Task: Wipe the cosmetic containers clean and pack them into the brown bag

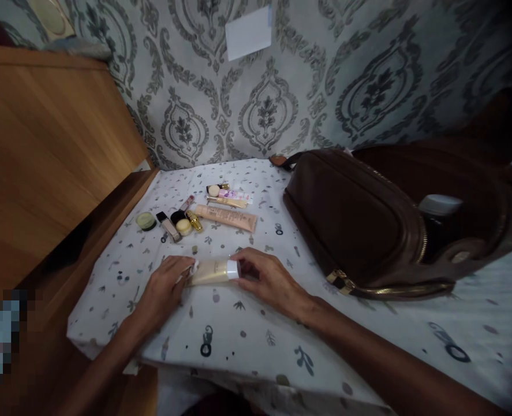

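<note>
A beige squeeze tube (212,271) with a white cap lies sideways low over the patterned cloth. My left hand (167,284) is closed at its far left end, with a small white bit showing by the fingertips. On the other end, my right hand (275,283) pinches the cap between thumb and fingers. Just beyond the hands is a group of cosmetics: a larger peach tube (227,218), a thin gold-capped tube (227,201), a small yellow jar (183,226), a gold lipstick case (194,221), a grey bottle (169,226) and a round green container (145,221).
A dark brown bag (351,214) stands at the right, unzipped, with a pale-lidded container (440,207) inside. A wooden cabinet (56,115) borders the left side. Behind rises a wall with grey patterned paper (266,112). The cloth's front edge hangs near me.
</note>
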`<action>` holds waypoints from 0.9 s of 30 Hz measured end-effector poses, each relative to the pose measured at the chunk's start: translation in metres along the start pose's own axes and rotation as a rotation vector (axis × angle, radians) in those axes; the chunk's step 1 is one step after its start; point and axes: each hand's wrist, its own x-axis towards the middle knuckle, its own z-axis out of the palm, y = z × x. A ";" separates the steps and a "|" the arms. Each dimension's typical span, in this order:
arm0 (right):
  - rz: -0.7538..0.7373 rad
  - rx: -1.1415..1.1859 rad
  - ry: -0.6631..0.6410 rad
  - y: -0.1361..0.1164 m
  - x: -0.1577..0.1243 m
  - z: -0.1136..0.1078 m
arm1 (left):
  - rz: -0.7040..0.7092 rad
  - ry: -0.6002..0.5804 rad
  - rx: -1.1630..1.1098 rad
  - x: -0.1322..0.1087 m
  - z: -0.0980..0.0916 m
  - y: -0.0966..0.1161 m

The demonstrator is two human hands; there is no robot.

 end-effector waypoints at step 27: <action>0.003 0.001 0.005 0.006 -0.003 0.005 | 0.040 0.011 0.168 -0.015 0.003 0.020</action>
